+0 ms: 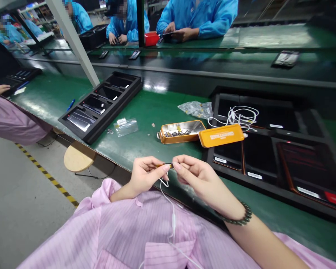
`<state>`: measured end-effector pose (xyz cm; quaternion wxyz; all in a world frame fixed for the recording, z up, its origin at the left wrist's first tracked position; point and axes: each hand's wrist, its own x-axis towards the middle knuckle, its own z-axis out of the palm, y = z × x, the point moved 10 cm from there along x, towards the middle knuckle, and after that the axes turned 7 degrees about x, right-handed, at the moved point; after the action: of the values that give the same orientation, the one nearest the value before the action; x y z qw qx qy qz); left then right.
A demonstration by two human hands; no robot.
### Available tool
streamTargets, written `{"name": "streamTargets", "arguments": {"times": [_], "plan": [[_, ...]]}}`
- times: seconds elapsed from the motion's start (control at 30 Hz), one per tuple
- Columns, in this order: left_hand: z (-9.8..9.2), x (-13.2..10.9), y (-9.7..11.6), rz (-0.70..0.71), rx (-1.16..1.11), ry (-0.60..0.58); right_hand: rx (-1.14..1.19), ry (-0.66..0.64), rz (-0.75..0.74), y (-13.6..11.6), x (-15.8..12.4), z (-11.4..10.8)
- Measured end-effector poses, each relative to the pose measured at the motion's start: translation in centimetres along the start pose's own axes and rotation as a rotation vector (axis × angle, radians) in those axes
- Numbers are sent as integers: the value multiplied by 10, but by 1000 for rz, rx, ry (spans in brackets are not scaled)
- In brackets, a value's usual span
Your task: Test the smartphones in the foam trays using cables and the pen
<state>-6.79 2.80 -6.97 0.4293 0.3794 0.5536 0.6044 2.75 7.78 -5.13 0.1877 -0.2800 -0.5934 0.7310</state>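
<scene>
My left hand (148, 173) and my right hand (194, 173) meet near the table's front edge. Their fingertips pinch opposite ends of a small, thin black-and-yellow part (168, 165), too small to name. Below the fingers a white cord (173, 220) hangs over my lap; where its upper end goes is hidden. Just beyond my hands is an orange tin (182, 140) holding many tiny dark parts. Its orange lid (221, 136) leans against the tin's right end. Behind the lid lies a coiled white cable (235, 116).
A black foam tray (266, 172) with several phones or tablets fills the right. Another phone tray (100, 104) stands left of centre. Clear plastic bags (126, 127) lie on the green table (145, 104). A slanted post (72, 41) rises behind. Co-workers sit across and at left.
</scene>
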Motion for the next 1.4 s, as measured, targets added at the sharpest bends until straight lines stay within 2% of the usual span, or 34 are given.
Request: {"name": "streamTargets", "arguments": {"times": [0.1,0.23,0.5,0.7,1.0,1.13,1.27,1.4], "plan": [[3,-1,1,-3,-23,-15,77,-45,70,8,-1,4],[2,-2,5,15,-2,28,106,-72,77,11,-2,8],[2,-6,16,126,144,140,108,-27,14,7,-3,4],[-1,-9,16,194,244,227,119,77,-55,5,-3,-6],[4,-9,17,206,223,218,245,68,4,16,-3,-10],[7,-7,18,227,255,146,162,92,-11,14,-4,-17],[6,-5,21,275,309,143,119,129,-38,12,-3,-22],[9,-2,13,203,290,133,167,138,-27,17,-2,-23]]}}
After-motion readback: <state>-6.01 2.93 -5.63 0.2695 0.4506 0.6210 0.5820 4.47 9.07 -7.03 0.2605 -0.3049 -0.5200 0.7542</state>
